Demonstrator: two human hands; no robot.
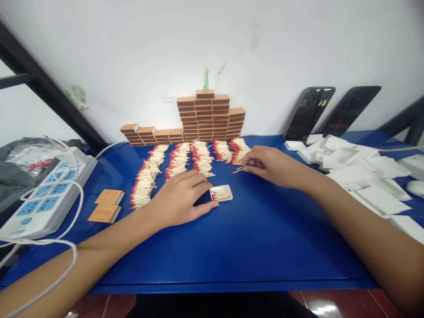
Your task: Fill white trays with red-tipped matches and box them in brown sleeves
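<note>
My left hand (pixel 180 196) rests on the blue table (pixel 232 247), fingers and thumb closed around the left end of a small white matchbox tray (pixel 222 193) that holds a few red-tipped matches. My right hand (pixel 268 164) lies further back to the right, its fingers pinched on one or two matches (pixel 237 169) at the edge of the rightmost match pile (pixel 239 150). Several rows of red-tipped matches (pixel 179 161) lie spread across the table behind both hands.
Stacked brown matchboxes (pixel 210 117) line the wall. Two orange matchbox sleeves (pixel 106 205) lie left, beside a white power strip (pixel 46 194) with cables. White empty trays (pixel 357 170) pile up at right, and two dark phones (pixel 309 112) lean on the wall.
</note>
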